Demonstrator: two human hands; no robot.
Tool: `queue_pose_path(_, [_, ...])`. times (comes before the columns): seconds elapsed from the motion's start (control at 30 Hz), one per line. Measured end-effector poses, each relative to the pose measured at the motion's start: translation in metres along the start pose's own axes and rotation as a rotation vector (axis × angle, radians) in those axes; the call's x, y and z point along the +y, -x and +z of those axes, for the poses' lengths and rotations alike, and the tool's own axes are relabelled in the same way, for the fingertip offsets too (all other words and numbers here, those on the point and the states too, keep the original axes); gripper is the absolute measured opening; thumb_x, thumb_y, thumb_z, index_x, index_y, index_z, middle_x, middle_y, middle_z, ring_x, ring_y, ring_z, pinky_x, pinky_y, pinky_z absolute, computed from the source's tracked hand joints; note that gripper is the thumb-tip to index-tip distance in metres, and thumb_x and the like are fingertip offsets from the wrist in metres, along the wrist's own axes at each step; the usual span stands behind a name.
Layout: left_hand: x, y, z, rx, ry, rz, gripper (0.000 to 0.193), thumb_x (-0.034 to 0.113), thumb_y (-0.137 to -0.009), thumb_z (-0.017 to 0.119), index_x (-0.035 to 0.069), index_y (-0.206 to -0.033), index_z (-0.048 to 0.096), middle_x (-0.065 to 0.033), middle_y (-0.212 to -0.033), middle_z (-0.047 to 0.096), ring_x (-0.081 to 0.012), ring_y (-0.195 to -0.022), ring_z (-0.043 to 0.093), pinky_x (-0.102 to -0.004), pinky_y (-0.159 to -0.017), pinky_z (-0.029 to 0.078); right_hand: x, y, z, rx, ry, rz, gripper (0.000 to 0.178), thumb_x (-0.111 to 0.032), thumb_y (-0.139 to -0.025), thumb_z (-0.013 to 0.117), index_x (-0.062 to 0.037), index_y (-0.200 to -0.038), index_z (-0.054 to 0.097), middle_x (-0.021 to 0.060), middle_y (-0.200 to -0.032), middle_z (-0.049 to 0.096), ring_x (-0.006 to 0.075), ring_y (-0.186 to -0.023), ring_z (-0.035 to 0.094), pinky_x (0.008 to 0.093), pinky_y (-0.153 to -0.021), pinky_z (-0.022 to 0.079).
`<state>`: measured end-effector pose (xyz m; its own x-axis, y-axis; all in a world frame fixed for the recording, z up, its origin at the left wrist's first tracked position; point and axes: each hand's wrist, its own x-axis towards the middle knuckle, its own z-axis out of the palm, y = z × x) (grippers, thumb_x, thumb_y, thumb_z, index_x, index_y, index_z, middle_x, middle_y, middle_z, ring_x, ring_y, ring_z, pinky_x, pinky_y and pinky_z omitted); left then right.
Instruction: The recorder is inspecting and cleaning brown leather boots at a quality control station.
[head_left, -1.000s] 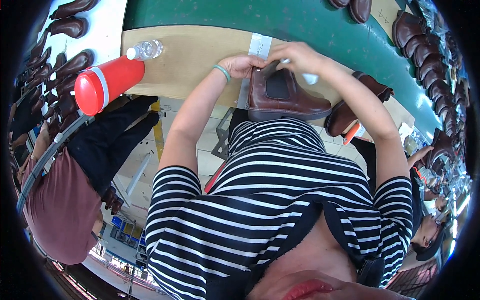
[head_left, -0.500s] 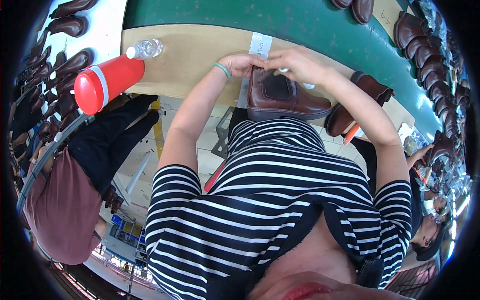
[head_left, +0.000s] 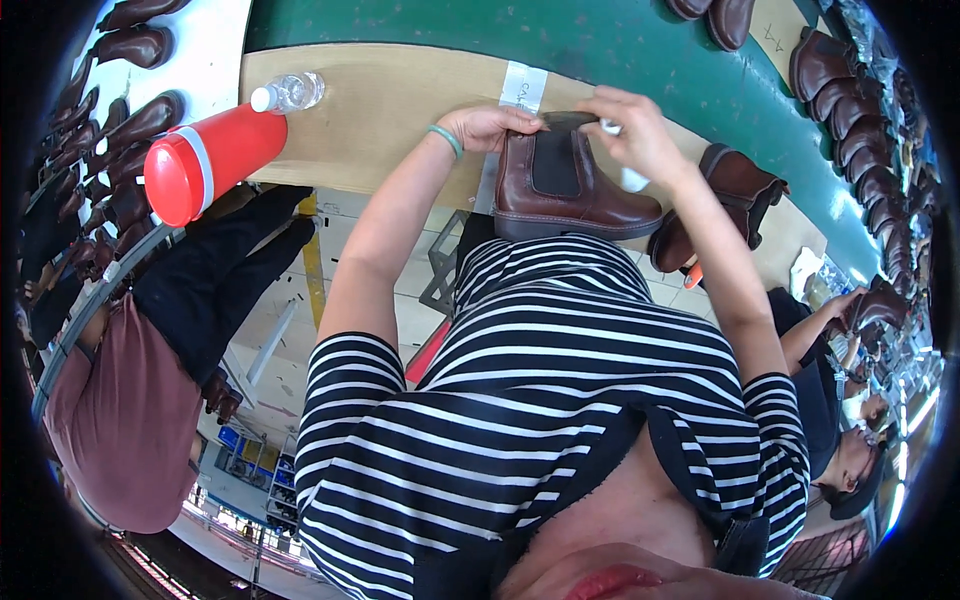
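Note:
A brown leather ankle boot (head_left: 600,203) with a dark elastic side panel stands upright at the near edge of the table, close to my body, its toe to the right. My left hand (head_left: 487,128), with a green band at the wrist, pinches the back of the boot's top rim between thumb and fingers. At the front of the rim is my right hand (head_left: 640,135), closed around a small white thing (head_left: 634,181) that shows below the palm and between the fingers. Its exact kind is unclear. Another brown boot (head_left: 735,180) sits to the right, partly behind my right forearm.
A red flask (head_left: 225,160) and a clear bottle (head_left: 295,92) lie at the table's left. The green surface (head_left: 400,28) runs behind the wooden board (head_left: 390,120). Rows of brown boots (head_left: 865,125) line the right; more stand at far left. People work on both sides.
My right hand has moved right and slightly up from beside my left fingers to the front of the rim, uncovering the boot's opening and elastic panel. My left hand keeps its place.

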<state>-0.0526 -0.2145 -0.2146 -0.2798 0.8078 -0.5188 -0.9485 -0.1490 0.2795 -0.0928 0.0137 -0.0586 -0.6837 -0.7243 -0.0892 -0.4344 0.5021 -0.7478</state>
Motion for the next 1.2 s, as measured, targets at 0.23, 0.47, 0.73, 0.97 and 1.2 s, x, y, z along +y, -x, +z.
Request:
queue_pose_path(0.23, [0.012, 0.003, 0.013, 0.008, -0.052, -0.044, 0.025, 0.023, -0.092, 0.059, 0.005, -0.109, 0.063, -0.0021, -0.099, 0.067, -0.0095, -0.088, 0.063, -0.0271, -0.078, 0.051, 0.01, 0.032, 0.009, 0.023, 0.076, 0.124, 0.025, -0.003, -0.075, 0.066, -0.0008, -0.099, 0.064, 0.0149, -0.082, 0.058, 0.0348, -0.076, 0.059, 0.04, -0.066, 0.048])
queue_pose_path(0.47, [0.008, 0.002, 0.006, 0.02, -0.022, -0.018, 0.03, 0.026, -0.091, 0.059, 0.004, -0.111, 0.062, -0.0023, -0.101, 0.067, -0.0096, -0.088, 0.063, -0.028, -0.079, 0.05, -0.013, 0.03, 0.04, 0.124, 0.106, 0.167, 0.022, -0.004, -0.075, 0.065, 0.0002, -0.097, 0.064, 0.0161, -0.086, 0.06, 0.0352, -0.073, 0.061, 0.0414, -0.064, 0.049])
queue_pose_path(0.73, [0.014, 0.005, 0.007, -0.104, -0.017, -0.009, 0.028, 0.031, -0.091, 0.06, 0.006, -0.104, 0.063, 0.0005, -0.096, 0.066, -0.0088, -0.088, 0.062, -0.0265, -0.081, 0.048, -0.019, 0.024, 0.046, 0.157, 0.136, 0.186, 0.023, -0.003, -0.074, 0.065, -0.0007, -0.097, 0.063, 0.0159, -0.086, 0.06, 0.035, -0.078, 0.061, 0.0418, -0.067, 0.049])
queue_pose_path(0.97, [0.011, 0.002, 0.007, 0.039, -0.091, -0.077, 0.031, 0.03, -0.092, 0.058, 0.005, -0.11, 0.063, -0.0005, -0.097, 0.066, -0.0078, -0.086, 0.061, -0.027, -0.078, 0.05, -0.034, 0.031, 0.017, 0.126, 0.109, 0.264, 0.024, -0.003, -0.076, 0.063, -0.0013, -0.1, 0.063, 0.0153, -0.089, 0.061, 0.0349, -0.078, 0.061, 0.0413, -0.067, 0.05])
queue_pose_path(1.2, [0.006, 0.003, 0.008, 0.014, -0.078, -0.061, 0.034, 0.029, -0.092, 0.057, 0.003, -0.113, 0.062, -0.0029, -0.1, 0.066, -0.0102, -0.091, 0.062, -0.0291, -0.081, 0.05, -0.016, 0.041, 0.017, -0.082, 0.239, 0.304, 0.029, -0.005, -0.072, 0.062, -0.0035, -0.101, 0.062, 0.0123, -0.088, 0.061, 0.0336, -0.077, 0.062, 0.0427, -0.067, 0.051])
